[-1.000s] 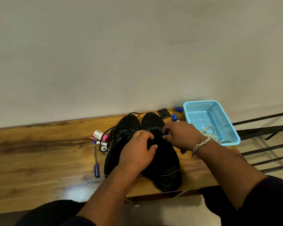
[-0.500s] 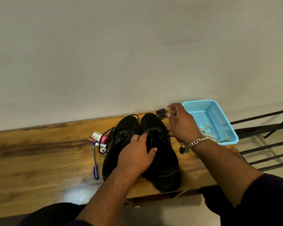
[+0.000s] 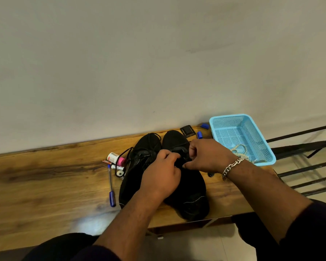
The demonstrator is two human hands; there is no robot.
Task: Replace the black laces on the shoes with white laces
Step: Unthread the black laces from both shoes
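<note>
Two black shoes sit side by side on a wooden tabletop. The left hand rests curled on the right-side shoe, while the right hand pinches its black lace. White laces lie in a blue basket nearby.

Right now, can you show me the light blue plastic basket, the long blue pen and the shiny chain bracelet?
Light blue plastic basket (image 3: 270, 153): head view, right wall.
Long blue pen (image 3: 112, 198): head view, cap.
Shiny chain bracelet (image 3: 231, 166): head view, middle links.
</note>
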